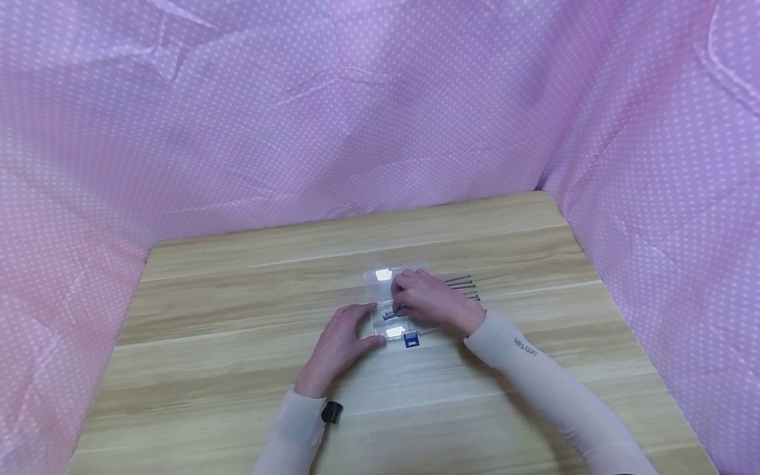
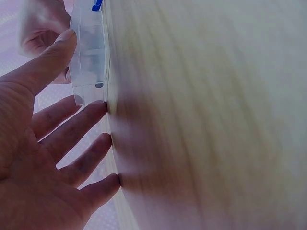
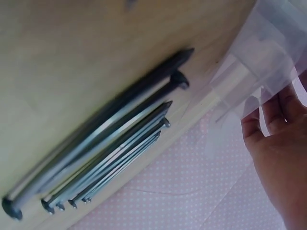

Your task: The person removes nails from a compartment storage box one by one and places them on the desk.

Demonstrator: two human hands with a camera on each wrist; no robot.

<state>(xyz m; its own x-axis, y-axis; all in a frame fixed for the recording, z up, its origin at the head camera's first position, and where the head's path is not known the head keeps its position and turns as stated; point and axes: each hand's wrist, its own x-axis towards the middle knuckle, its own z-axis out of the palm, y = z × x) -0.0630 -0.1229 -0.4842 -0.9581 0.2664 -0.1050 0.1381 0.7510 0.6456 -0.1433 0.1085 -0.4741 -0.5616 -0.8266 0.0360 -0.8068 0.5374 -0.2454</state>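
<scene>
In the head view, the left hand [image 1: 340, 340], loosely spread, touches the left end of an open box [image 1: 394, 332] on the desk [image 1: 225, 369]. The right hand [image 1: 430, 297] hides the box's middle; its fingertips are obscured, so I cannot tell its grip. Left wrist: the box is cut off above. Right wrist: slightly blurred nails [image 3: 101, 127] lie beside the cropped box.

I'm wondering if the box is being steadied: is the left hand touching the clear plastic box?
Touching. In the left wrist view, the left hand has its thumb tip against the edge of the clear plastic box.
</scene>
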